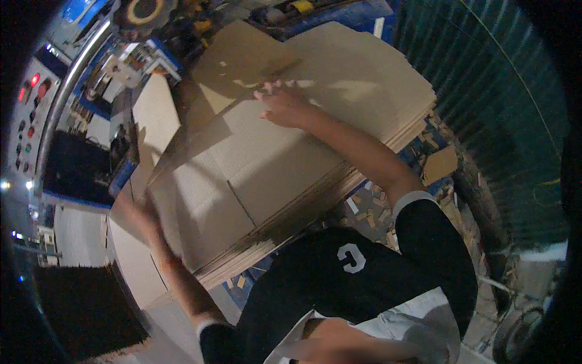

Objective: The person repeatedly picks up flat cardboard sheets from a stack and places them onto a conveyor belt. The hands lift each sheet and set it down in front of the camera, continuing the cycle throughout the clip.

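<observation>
A thick stack of flat brown cardboard sheets (285, 176) lies in front of me, with slots and creases on the top sheet. My right hand (285, 104) reaches over the far part of the stack, its fingers spread and nothing in them. Whether it rests on the cardboard or hovers just above, I cannot tell. At the left end of the stack is my left hand (136, 213), smeared by motion, beside the edge of the sheets. Its fingers do not show clearly. Beyond it, a separate pale cardboard piece (156, 115) sits tilted next to the machine.
A control panel (30, 118) with lit red buttons stands at the far left, behind a curved metal bar (66, 91). Machine parts with a round wheel (142, 15) are at the back. Cardboard scraps (373, 209) litter the floor near a green corrugated wall (491, 91).
</observation>
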{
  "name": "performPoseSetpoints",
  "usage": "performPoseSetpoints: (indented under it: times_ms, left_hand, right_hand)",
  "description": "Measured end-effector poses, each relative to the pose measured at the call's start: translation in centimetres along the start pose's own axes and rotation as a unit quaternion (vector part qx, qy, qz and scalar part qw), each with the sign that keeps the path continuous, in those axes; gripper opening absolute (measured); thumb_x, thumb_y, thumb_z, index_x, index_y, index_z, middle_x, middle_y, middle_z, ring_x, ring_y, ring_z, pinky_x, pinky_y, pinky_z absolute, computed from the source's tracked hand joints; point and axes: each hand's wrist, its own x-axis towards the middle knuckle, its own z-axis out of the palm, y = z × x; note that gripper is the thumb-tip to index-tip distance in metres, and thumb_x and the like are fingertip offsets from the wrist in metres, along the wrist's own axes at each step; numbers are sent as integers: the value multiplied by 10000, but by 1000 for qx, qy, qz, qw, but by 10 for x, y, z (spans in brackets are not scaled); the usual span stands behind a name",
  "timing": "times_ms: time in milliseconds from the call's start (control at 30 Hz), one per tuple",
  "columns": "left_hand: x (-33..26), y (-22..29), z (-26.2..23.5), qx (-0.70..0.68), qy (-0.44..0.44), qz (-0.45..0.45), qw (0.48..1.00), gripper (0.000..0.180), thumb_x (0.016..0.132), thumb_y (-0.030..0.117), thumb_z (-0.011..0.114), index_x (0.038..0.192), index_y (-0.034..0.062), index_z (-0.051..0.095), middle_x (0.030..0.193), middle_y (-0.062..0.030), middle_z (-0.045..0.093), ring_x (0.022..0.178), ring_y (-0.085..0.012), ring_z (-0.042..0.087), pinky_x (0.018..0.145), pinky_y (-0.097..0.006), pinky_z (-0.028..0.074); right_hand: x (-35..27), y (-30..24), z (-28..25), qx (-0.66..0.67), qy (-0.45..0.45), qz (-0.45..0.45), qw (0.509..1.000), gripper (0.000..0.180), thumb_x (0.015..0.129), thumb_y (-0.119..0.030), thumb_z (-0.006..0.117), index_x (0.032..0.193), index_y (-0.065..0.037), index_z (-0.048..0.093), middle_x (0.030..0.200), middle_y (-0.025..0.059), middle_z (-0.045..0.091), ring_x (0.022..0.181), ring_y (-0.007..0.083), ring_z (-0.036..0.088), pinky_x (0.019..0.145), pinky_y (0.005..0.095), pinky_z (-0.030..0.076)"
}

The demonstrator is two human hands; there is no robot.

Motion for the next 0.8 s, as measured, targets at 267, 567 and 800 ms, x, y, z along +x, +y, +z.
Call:
performPoseSetpoints:
  times_ms: [267,567,800]
  left_hand:
    - [-144,-89,-113,-38,98,-490,866,801,725,389,699,1291,-35,322,1284,-224,364,1174,-350,391,950,-453,366]
    - [-124,-116,-147,-218,85,-568,789,956,710,472,670,1394,17,182,1446,-181,181,1283,-321,273,963,-499,340]
    - [-101,-100,-186,-447,229,-428,751,514,801,196,581,1193,-92,415,1172,-152,462,1036,-249,482,852,-389,427]
  right_hand:
    - [-167,138,-46,-83,208,445,867,720,780,-444,601,1258,54,397,1322,272,370,1280,414,265,1045,470,225]
    - [-170,179,-27,-163,108,440,877,713,802,-532,497,1359,-110,353,1293,265,408,1230,391,356,1031,472,256]
    - [-132,192,-39,478,534,302,628,566,771,-97,620,1287,-40,395,1241,176,475,1157,276,449,954,397,366]
